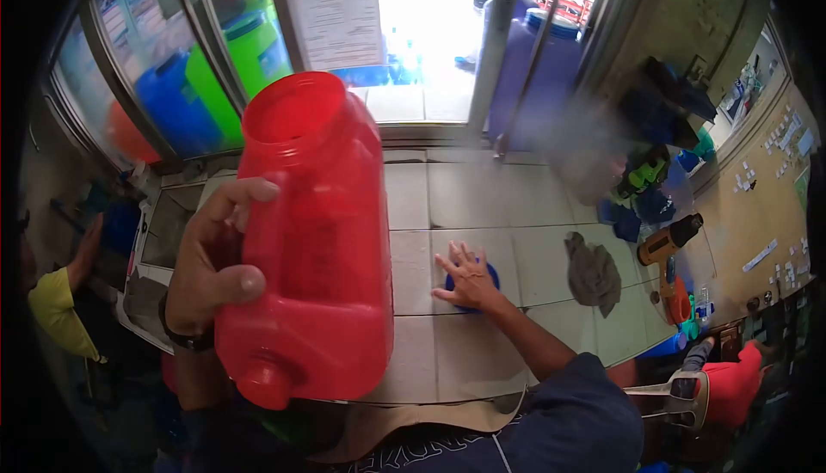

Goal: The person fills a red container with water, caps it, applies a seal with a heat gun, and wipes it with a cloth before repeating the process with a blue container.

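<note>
Grips a red jug [344,241] in the left hand [206,254], up in front of the body and left of the middle of the view. Bends the fingers round the jug's left side, with the thumb tip [248,281] and one fingertip [265,188] in sight well apart on the near face, and the others mostly hidden. Tilts the jug with its wide, uncapped mouth [297,112] up and toward the glass front [120,34], and the small round spout [262,380] down by the body. Cannot tell from this angle if touching the tabletop [538,254] or clear of it. Wears a dark band [185,337] on the left wrist.

Lays the right hand [471,279] palm down over a blue lid [493,275] on the tiled tabletop, to the right of the jug. Spreads the fingers wide there, covering most of the lid and leaving part of its edge in sight.

Farther right, a crumpled grey rag [594,277], then a heat gun [664,245] near the tabletop's edge. Behind the glass, a blue drum [176,103] beside a green drum [262,56]; by the doorway, a purple drum [527,77]. At far left, another person's yellow sleeve [56,305].
</note>
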Demonstrator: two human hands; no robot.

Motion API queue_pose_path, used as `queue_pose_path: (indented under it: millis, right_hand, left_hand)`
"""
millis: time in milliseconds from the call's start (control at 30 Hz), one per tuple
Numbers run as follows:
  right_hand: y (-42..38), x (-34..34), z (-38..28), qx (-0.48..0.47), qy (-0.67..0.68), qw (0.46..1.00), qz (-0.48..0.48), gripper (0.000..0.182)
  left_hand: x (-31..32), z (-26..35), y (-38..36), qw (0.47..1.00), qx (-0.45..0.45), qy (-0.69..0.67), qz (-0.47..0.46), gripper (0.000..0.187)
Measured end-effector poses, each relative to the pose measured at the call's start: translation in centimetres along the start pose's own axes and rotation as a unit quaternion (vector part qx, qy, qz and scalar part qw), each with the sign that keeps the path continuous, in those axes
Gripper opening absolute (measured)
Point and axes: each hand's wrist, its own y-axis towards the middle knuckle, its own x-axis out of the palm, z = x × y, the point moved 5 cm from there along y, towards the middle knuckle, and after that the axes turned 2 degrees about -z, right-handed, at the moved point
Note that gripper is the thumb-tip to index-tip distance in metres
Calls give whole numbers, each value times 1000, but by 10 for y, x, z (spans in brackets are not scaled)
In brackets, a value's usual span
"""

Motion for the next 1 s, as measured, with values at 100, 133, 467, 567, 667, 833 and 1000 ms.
queue_pose_path:
  millis: [100, 133, 467, 567, 667, 833, 1000]
  right_hand:
    - [-40, -14, 98, 56, -10, 993, 103, 73]
    - [-55, -18, 133, 100, -10, 988, 120, 73]
    - [112, -47, 244, 66, 644, 749, 140, 55]
    - [135, -42, 231, 75, 703, 706, 21, 52]
    - [122, -47, 239, 70, 700, 710, -31, 49]
    - [84, -73, 251, 39, 694, 718, 42, 43]
    - [25, -104, 253, 3, 646, 737, 197, 38]
  left_hand:
    - [51, -15, 28, 998, -25, -19, -60, 82]
    - [66, -20, 35, 995, -36, -30, -89, 85]
    - [151, -47, 87, 962, -117, -5, -245, 79]
    - [158, -46, 85, 956, -103, 32, -274, 78]
    - [158, -45, 80, 946, -102, 65, -301, 77]
    - [167, -42, 71, 944, -99, 105, -296, 76]
    - [173, -47, 65, 960, -69, 76, -261, 77]
